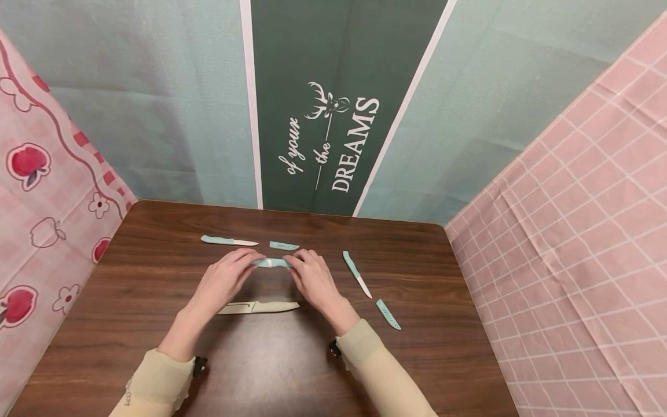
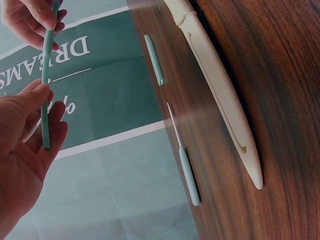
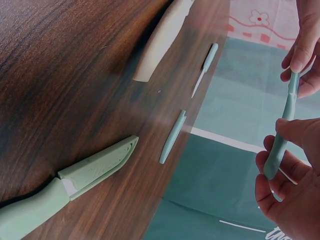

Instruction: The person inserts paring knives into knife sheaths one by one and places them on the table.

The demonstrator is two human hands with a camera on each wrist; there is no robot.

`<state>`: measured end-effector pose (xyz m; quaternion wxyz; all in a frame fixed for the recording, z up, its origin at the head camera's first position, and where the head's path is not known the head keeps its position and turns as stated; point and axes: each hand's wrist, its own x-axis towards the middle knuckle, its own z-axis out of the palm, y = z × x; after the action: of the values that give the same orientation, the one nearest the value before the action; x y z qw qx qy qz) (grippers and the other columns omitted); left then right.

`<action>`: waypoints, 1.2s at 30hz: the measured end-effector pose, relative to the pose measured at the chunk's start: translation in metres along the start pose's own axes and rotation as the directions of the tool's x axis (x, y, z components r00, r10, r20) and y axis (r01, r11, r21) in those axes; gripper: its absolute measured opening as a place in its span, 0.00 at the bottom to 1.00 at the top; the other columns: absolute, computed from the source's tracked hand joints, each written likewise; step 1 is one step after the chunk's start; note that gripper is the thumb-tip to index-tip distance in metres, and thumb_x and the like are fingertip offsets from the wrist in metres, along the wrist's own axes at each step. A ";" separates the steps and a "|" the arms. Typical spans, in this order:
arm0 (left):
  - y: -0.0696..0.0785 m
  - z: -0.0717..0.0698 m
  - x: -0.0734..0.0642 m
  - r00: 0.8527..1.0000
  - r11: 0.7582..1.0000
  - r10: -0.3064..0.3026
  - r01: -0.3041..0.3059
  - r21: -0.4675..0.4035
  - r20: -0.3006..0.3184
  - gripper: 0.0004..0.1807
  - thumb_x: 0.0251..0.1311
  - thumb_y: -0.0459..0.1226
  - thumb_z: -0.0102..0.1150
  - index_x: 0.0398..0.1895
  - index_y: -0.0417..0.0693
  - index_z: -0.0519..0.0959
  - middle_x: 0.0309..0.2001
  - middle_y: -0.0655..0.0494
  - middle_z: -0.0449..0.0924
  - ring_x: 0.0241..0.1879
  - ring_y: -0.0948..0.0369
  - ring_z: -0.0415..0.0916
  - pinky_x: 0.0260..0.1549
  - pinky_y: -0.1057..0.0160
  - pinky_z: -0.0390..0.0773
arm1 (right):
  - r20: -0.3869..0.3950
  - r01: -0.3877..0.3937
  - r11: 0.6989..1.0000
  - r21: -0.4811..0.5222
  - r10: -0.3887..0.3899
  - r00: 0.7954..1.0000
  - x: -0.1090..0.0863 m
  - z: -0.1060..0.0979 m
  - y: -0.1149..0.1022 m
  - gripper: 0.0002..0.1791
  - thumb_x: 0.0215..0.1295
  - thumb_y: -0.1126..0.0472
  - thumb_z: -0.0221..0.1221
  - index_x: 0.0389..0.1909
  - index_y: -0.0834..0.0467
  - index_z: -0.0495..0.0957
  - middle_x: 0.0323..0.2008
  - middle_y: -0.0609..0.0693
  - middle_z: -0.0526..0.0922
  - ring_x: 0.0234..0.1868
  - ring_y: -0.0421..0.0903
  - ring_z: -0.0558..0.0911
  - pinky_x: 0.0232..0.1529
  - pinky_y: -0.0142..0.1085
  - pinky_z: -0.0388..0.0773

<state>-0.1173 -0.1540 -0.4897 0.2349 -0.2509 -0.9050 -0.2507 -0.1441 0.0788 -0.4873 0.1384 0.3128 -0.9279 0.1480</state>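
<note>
Above the table, both hands hold a small light blue paring knife (image 1: 281, 263) that sits in its matching sheath (image 1: 260, 263). My left hand (image 1: 225, 279) pinches the sheath; my right hand (image 1: 315, 278) grips the handle. A narrow white strip shows where handle and sheath meet. Just beyond them lie a bare paring knife (image 1: 229, 241) and a loose blue sheath (image 1: 283, 245). Nearer than the hands is a large beige sheathed knife (image 1: 263, 307), its left end hidden by my left arm. A pale green sheathed knife (image 3: 95, 172) shows in the right wrist view.
On the right of the brown wooden table (image 1: 432, 359) lie another bare paring knife (image 1: 356, 275) and a loose sheath (image 1: 388, 314). Fabric hangs along the far edge, and a pink checked cloth (image 1: 583, 208) borders the right side.
</note>
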 end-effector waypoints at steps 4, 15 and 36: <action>0.001 0.000 0.000 1.000 1.000 0.002 -0.002 0.004 -0.002 0.18 0.55 0.31 0.70 0.50 0.51 0.83 0.49 0.52 0.83 0.48 0.53 0.82 0.36 0.51 0.84 | 0.001 0.000 1.000 -0.002 0.000 1.000 0.000 0.000 0.000 0.13 0.68 0.60 0.63 0.53 0.50 0.83 0.43 0.46 0.83 0.43 0.45 0.79 0.44 0.40 0.77; -0.001 0.003 -0.002 1.000 1.000 -0.016 0.016 0.009 0.005 0.17 0.55 0.30 0.70 0.48 0.50 0.83 0.48 0.53 0.84 0.46 0.54 0.83 0.34 0.52 0.84 | 0.009 0.005 1.000 -0.020 -0.005 1.000 -0.001 0.006 -0.001 0.13 0.69 0.59 0.62 0.53 0.50 0.83 0.43 0.46 0.83 0.43 0.45 0.79 0.41 0.38 0.76; -0.016 0.010 -0.008 1.000 1.000 0.017 -0.017 -0.018 0.000 0.16 0.53 0.28 0.71 0.46 0.46 0.84 0.46 0.50 0.86 0.49 0.51 0.82 0.45 0.50 0.83 | 0.055 -0.004 1.000 -0.018 0.005 0.998 -0.003 0.023 -0.004 0.14 0.69 0.59 0.62 0.54 0.52 0.82 0.44 0.46 0.84 0.43 0.45 0.80 0.44 0.37 0.79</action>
<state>-0.1240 -0.1628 -0.5073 0.2346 -0.2606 -0.9006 -0.2569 -0.1426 0.0692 -0.5085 0.1152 0.3135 -0.9334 0.1311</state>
